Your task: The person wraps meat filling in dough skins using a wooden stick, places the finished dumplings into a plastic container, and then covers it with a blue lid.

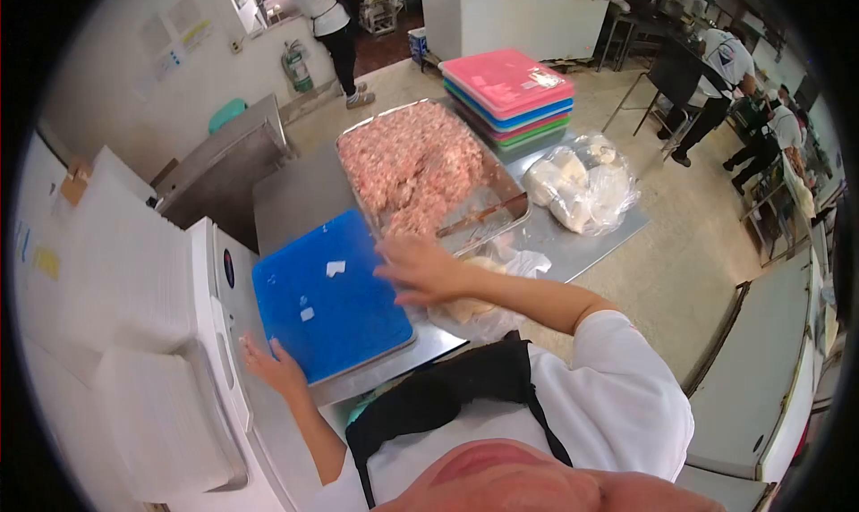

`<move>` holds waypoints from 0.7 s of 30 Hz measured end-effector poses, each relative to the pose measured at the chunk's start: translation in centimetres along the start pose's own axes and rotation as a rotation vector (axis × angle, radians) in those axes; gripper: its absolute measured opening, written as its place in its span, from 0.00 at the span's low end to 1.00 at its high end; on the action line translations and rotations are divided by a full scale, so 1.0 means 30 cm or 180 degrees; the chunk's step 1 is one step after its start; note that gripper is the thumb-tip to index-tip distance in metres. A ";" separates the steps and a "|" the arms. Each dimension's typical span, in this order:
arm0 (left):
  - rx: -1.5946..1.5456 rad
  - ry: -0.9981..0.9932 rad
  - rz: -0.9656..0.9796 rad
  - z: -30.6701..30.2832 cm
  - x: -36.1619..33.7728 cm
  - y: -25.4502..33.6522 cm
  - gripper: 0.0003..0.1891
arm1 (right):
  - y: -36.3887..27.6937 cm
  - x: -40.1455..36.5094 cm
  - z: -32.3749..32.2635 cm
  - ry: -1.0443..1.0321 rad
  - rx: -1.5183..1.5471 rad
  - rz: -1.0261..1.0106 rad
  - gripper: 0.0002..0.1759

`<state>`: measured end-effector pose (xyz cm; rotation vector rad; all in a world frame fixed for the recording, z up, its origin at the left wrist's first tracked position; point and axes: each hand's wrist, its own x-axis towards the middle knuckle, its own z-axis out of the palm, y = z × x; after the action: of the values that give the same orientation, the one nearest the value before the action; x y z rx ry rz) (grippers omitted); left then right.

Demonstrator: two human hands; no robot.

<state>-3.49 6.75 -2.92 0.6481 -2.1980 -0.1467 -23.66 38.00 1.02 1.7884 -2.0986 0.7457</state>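
A blue plastic lid (pixel 349 324) lies flat on the metal table, with two small white labels on it. At its near left edge is my left hand (pixel 276 367), fingers apart and the thumb beside the rim. My right hand (pixel 420 270), somewhat blurred, hovers by the lid's right edge with its fingers spread and nothing visible in them. Just beyond it, ground meat (pixel 412 159) fills much of a metal tray (pixel 497 217). A clear plastic bag (pixel 479 306) with pale dough-like contents sits under my right forearm.
Stacked containers with coloured lids (pixel 508 87) stand behind the tray. To the right is another plastic bag of pale pieces (pixel 582 186). A white appliance (pixel 228 288) borders the table's left side. Several people work farther back, near a white chest freezer (pixel 514 20).
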 end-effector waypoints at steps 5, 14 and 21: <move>-0.1023 -0.0504 0.0407 -0.002 -0.029 0.445 0.25 | 0.511 -0.205 -0.256 0.0276 -0.1161 0.1134 0.32; -0.0635 -0.0583 0.0020 0.215 -0.169 0.725 0.29 | 1.196 -0.628 -0.701 0.0414 -0.1642 0.3381 0.35; 0.0156 -0.0273 -0.0388 0.231 -0.185 0.730 0.29 | 1.659 -0.801 -0.824 0.1018 -0.1128 0.4046 0.34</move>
<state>-14.50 27.60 -4.43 0.8174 -2.2503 -0.1873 -70.40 76.43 -1.18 -0.0188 -2.7070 0.7317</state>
